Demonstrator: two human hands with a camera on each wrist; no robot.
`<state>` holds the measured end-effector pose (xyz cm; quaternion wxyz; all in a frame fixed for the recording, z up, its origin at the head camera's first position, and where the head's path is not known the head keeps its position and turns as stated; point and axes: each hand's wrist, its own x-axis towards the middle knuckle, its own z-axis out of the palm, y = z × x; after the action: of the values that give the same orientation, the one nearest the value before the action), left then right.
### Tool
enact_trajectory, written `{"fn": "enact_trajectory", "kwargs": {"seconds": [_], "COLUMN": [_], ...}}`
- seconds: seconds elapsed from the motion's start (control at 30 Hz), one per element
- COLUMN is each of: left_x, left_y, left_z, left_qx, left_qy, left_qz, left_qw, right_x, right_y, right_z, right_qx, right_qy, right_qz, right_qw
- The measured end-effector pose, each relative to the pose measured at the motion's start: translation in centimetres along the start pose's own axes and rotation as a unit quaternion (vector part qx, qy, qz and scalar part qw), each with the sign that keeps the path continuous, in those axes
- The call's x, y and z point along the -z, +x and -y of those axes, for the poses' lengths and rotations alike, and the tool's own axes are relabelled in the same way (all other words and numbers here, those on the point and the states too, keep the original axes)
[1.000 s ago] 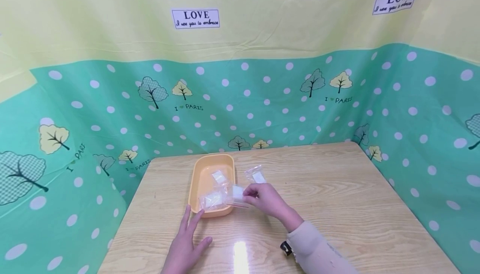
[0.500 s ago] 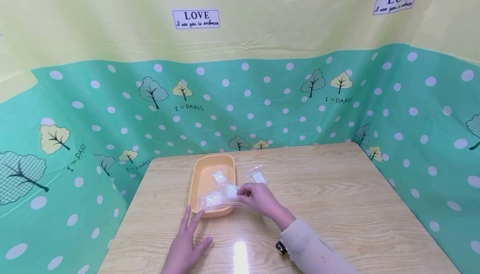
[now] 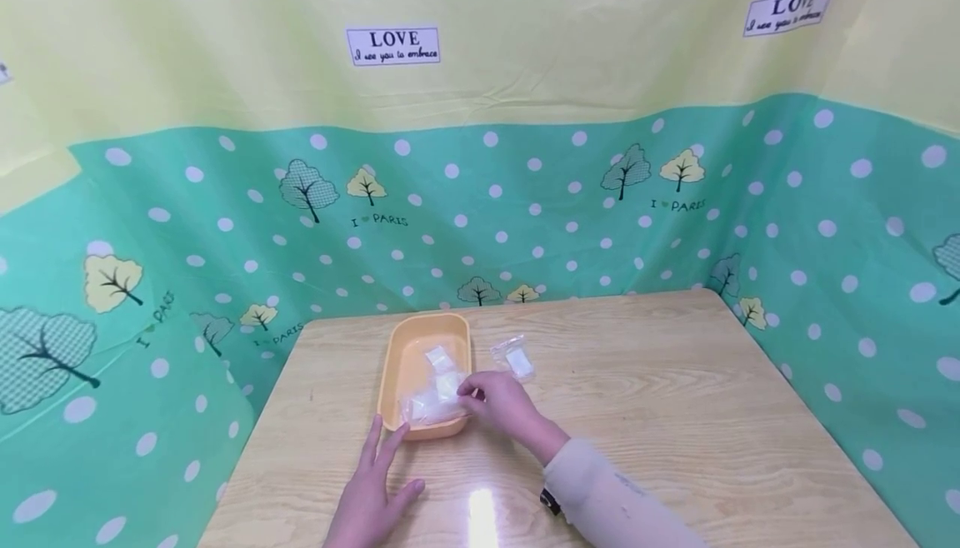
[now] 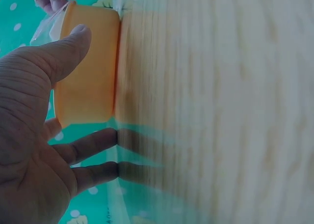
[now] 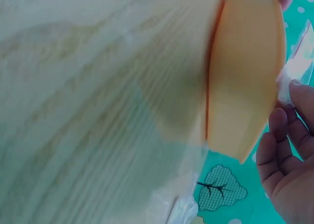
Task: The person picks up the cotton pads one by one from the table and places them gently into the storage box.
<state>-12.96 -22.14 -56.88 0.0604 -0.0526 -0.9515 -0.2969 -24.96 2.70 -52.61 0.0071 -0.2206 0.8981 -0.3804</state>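
An orange plastic tray (image 3: 405, 358) with raised sides stands on the wooden table. My left hand (image 3: 375, 481) lies at its near left corner, fingers spread and fingertips at the rim; the left wrist view shows the thumb (image 4: 68, 52) against the tray wall (image 4: 95, 71). With thumb and fingertips, my right hand (image 3: 504, 406) pinches a small clear zip-lock bag (image 3: 448, 386) with a white piece inside, over the tray's right side. That bag (image 5: 297, 67) shows at the rim in the right wrist view. More such bags (image 3: 417, 406) lie inside the tray, partly overlapped by the held one.
Another zip-lock bag (image 3: 517, 360) with a white piece lies on the table (image 3: 660, 398), right of the tray. A green and yellow patterned curtain (image 3: 525, 223) surrounds the table at the back and sides. A black strap piece (image 3: 550, 501) shows at the right sleeve.
My right hand has moved left with the zip-lock bag, from beyond the tray's right rim to over its inside. The left hand has stayed at the corner.
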Motion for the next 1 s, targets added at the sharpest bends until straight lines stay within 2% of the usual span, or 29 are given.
{"fn": "enact_trajectory", "kwargs": {"seconds": [0.13, 0.23, 0.37, 0.57, 1.0], "left_x": [-0.2, -0.4, -0.5, -0.4, -0.4], "left_y": [-0.2, -0.3, -0.3, -0.3, 0.0], "left_z": [0.1, 0.2, 0.3, 0.3, 0.4], "left_qx": [0.000, -0.004, -0.014, -0.020, -0.028], "left_qy": [-0.003, -0.005, -0.003, 0.003, 0.011], "left_qz": [-0.002, -0.006, -0.011, -0.014, -0.023], "left_qw": [1.0000, 1.0000, 0.9998, 0.9997, 0.9993], "right_x": [-0.8, -1.4, -2.2, -2.9, -3.0], "right_y": [0.0, 0.1, 0.3, 0.2, 0.2], "right_z": [0.3, 0.4, 0.5, 1.0, 1.3], "right_qx": [0.006, 0.001, -0.017, -0.050, -0.038], "right_qy": [-0.020, -0.037, -0.058, -0.067, -0.074], "right_qz": [-0.004, -0.024, -0.049, -0.066, -0.077], "right_qw": [1.000, 0.999, 0.997, 0.994, 0.994]}}
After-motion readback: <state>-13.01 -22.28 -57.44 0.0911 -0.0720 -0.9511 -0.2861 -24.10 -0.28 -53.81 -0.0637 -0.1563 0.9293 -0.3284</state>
